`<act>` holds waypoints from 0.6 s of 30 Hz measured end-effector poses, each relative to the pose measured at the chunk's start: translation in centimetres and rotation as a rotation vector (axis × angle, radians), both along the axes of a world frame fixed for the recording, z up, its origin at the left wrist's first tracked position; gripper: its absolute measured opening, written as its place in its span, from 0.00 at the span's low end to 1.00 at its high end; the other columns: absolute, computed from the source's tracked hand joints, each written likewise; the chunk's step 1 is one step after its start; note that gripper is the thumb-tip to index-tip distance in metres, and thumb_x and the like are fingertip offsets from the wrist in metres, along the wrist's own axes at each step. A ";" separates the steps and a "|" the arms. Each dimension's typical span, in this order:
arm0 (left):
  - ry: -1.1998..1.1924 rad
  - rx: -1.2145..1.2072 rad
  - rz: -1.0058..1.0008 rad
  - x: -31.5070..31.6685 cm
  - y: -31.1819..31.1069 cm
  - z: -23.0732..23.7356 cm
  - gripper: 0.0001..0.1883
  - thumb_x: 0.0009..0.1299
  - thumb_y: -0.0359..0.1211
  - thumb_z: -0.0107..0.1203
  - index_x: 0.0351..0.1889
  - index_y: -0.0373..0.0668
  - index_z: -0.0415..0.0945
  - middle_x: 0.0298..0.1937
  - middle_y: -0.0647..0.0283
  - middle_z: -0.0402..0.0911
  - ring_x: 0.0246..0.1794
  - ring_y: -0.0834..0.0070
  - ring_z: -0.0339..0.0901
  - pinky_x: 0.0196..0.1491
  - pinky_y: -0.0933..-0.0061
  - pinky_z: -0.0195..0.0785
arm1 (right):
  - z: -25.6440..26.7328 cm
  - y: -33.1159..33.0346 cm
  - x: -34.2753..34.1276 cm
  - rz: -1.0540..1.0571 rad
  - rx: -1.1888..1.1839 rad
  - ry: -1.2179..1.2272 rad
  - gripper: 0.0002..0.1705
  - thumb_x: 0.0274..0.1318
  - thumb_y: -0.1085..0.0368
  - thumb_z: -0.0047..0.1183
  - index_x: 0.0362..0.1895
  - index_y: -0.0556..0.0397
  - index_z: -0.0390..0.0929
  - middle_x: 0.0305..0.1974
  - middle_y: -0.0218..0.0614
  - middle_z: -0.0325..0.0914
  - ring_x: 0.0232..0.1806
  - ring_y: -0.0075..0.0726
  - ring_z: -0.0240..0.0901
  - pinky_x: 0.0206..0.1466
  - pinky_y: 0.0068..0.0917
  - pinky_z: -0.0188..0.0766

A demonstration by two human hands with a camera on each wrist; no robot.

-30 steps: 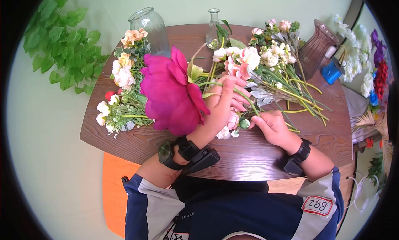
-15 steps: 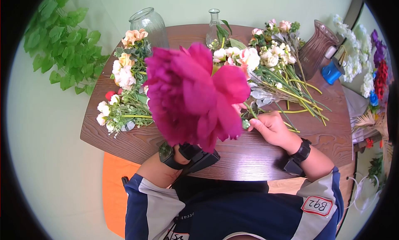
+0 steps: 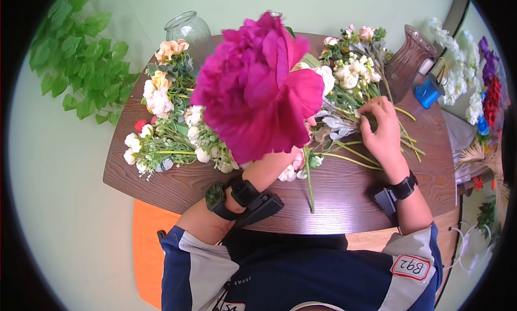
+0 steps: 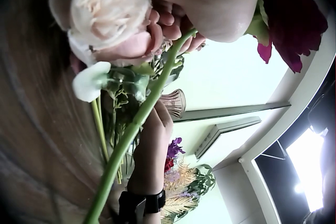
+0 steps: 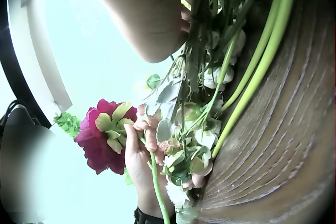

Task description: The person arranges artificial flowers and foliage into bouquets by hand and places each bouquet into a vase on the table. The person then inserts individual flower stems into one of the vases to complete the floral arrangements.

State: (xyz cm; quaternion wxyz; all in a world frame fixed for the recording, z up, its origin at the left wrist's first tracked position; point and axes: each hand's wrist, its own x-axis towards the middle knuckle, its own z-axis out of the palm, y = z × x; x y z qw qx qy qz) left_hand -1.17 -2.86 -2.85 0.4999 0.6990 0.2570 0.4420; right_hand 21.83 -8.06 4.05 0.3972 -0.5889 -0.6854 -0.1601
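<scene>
A large magenta peony (image 3: 256, 90) stands raised over the table, covering most of my left hand in the head view. In the right wrist view my left hand (image 5: 139, 169) grips its green stem (image 5: 156, 182) just under the bloom, thumb across it. The lower stem (image 3: 309, 184) points toward the table's front edge. My right hand (image 3: 383, 133) is at the right-hand bunch, fingers bent over its green stems (image 3: 358, 154) beside grey-green leaves (image 3: 338, 123); I cannot tell if it grips one. Pink and white roses (image 4: 107, 16) lie under my left hand.
White and peach flowers (image 3: 161, 98) lie along the left side. A clear glass jar (image 3: 188, 30) stands at the back left, a ribbed purple-brown vase (image 3: 409, 60) at the back right. Beside that vase is a blue spool (image 3: 428, 91). Green ivy (image 3: 81, 52) hangs on the left wall.
The peony has turned upward and risen in my left hand. My right hand has let go of its stem end and moved right and away from me, onto the bunch of stems.
</scene>
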 end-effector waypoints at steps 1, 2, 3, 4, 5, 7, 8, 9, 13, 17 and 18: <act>0.153 0.140 0.038 -0.2 0.4 -0.2 0.20 0.75 0.43 0.31 0.34 0.40 0.69 0.16 0.71 0.68 0.10 0.86 0.60 0.14 0.86 0.54 | -0.1 0.0 0.2 0.032 -0.079 -0.064 0.07 0.39 0.71 0.52 0.28 0.55 0.72 0.31 0.40 0.67 0.34 0.46 0.68 0.34 0.36 0.65; 0.305 0.280 0.076 -0.4 0.6 -0.3 0.20 0.75 0.44 0.31 0.34 0.40 0.69 0.15 0.71 0.68 0.11 0.86 0.60 0.15 0.86 0.55 | 0.0 -0.1 0.1 0.031 -0.079 -0.064 0.07 0.39 0.71 0.52 0.28 0.55 0.72 0.31 0.40 0.67 0.34 0.46 0.68 0.34 0.36 0.65; 0.611 -0.284 0.067 -0.5 0.3 -0.4 0.12 0.65 0.36 0.45 0.39 0.38 0.72 0.37 0.54 0.78 0.39 0.60 0.75 0.44 0.63 0.66 | 0.4 -0.4 -0.2 0.004 -0.156 -0.037 0.07 0.40 0.69 0.53 0.27 0.55 0.72 0.32 0.41 0.67 0.34 0.47 0.68 0.34 0.36 0.66; 0.611 -0.284 0.067 -0.6 0.0 0.7 0.12 0.65 0.36 0.45 0.39 0.38 0.72 0.37 0.54 0.78 0.39 0.60 0.75 0.44 0.63 0.66 | 0.7 -0.7 -0.4 -0.023 -0.234 -0.009 0.07 0.40 0.68 0.55 0.27 0.55 0.72 0.32 0.41 0.67 0.34 0.48 0.68 0.35 0.37 0.66; 0.574 -0.278 0.128 -0.5 -0.3 1.7 0.12 0.65 0.36 0.45 0.40 0.39 0.72 0.37 0.54 0.78 0.39 0.60 0.75 0.44 0.63 0.66 | 1.0 -1.0 -0.5 -0.024 -0.233 -0.010 0.07 0.40 0.68 0.55 0.27 0.55 0.72 0.32 0.41 0.67 0.34 0.48 0.68 0.35 0.37 0.66; 0.498 -0.263 0.247 -0.4 -0.7 3.2 0.12 0.65 0.36 0.46 0.40 0.40 0.73 0.37 0.55 0.78 0.39 0.59 0.75 0.44 0.63 0.66 | 1.5 -1.4 -0.7 -0.013 -0.313 -0.100 0.13 0.41 0.63 0.58 0.30 0.55 0.72 0.33 0.41 0.67 0.34 0.48 0.68 0.35 0.37 0.67; 0.458 -0.256 0.305 -0.2 -0.8 3.6 0.11 0.65 0.36 0.46 0.40 0.40 0.73 0.37 0.55 0.78 0.39 0.59 0.75 0.44 0.62 0.65 | 1.5 -1.5 -1.0 -0.018 -0.312 -0.102 0.13 0.41 0.63 0.58 0.30 0.55 0.72 0.33 0.41 0.67 0.34 0.48 0.68 0.35 0.37 0.67; 0.418 -0.248 0.360 0.0 -0.7 3.9 0.11 0.65 0.36 0.46 0.40 0.41 0.73 0.37 0.55 0.77 0.38 0.59 0.75 0.44 0.62 0.65 | 1.5 -1.6 -1.5 -0.047 -0.262 -0.064 0.15 0.42 0.60 0.59 0.32 0.55 0.71 0.31 0.41 0.67 0.34 0.48 0.69 0.34 0.37 0.67; 0.251 0.383 0.495 0.6 0.8 2.6 0.14 0.74 0.38 0.38 0.33 0.40 0.70 0.14 0.71 0.62 0.14 0.83 0.59 0.20 0.80 0.50 | 1.4 -1.5 -1.1 -0.152 -0.306 0.014 0.19 0.44 0.57 0.60 0.37 0.53 0.70 0.25 0.39 0.70 0.30 0.47 0.70 0.30 0.37 0.67; 0.105 1.192 0.763 0.4 3.8 -0.6 0.09 0.71 0.33 0.42 0.32 0.39 0.69 0.16 0.65 0.65 0.13 0.76 0.60 0.20 0.78 0.57 | 0.6 -0.8 0.5 -0.146 -0.288 0.092 0.13 0.47 0.60 0.58 0.33 0.53 0.72 0.21 0.39 0.71 0.23 0.45 0.70 0.25 0.36 0.65; 0.104 1.193 0.763 0.2 4.3 -2.1 0.09 0.71 0.33 0.42 0.32 0.39 0.69 0.16 0.65 0.65 0.13 0.76 0.60 0.20 0.78 0.57 | 0.2 -0.6 0.8 -0.118 -0.177 0.120 0.11 0.48 0.61 0.57 0.31 0.54 0.72 0.20 0.39 0.71 0.22 0.44 0.70 0.25 0.35 0.64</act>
